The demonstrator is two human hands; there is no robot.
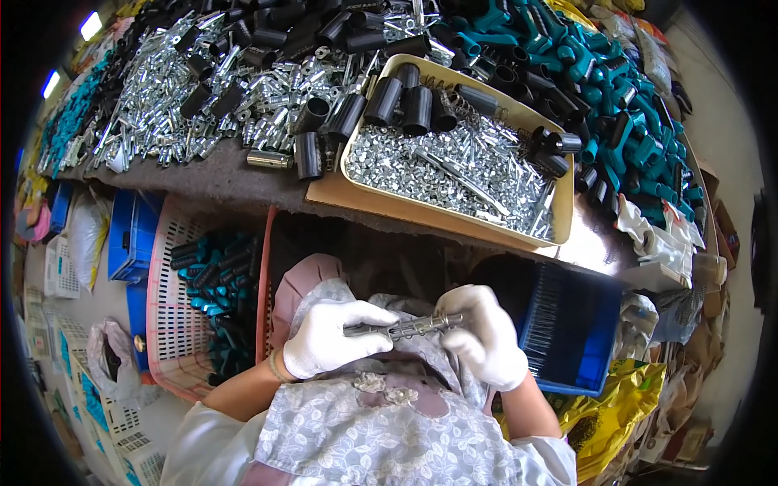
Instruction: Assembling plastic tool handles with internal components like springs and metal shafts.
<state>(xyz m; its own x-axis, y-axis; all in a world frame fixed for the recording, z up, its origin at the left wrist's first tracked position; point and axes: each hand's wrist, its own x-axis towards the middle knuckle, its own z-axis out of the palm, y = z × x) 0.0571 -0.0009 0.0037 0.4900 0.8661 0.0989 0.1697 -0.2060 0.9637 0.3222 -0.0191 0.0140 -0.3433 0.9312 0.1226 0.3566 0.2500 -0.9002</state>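
Observation:
My left hand [328, 338], in a white glove, is closed on one end of a thin metal rod with a coil spring round it [417, 326]. In a matching glove, my right hand [489, 338] grips the other end, thumb and fingers bent about it. The rod lies nearly level above my lap, over a grey leaf-patterned apron [348, 429]. Beyond my hands, a cream tray [454, 219] sits at the bench's front edge. It holds many small metal pieces, a few longer rods, springs and black tubes [417, 110].
Loose metal parts [162, 105] and black sleeves cover the bench [219, 180]. Teal handle-like parts [640, 154] are heaped at the right. Below stand a pink basket [168, 292] of teal-and-black pieces at left and a blue bin [577, 324] of thin rods at right.

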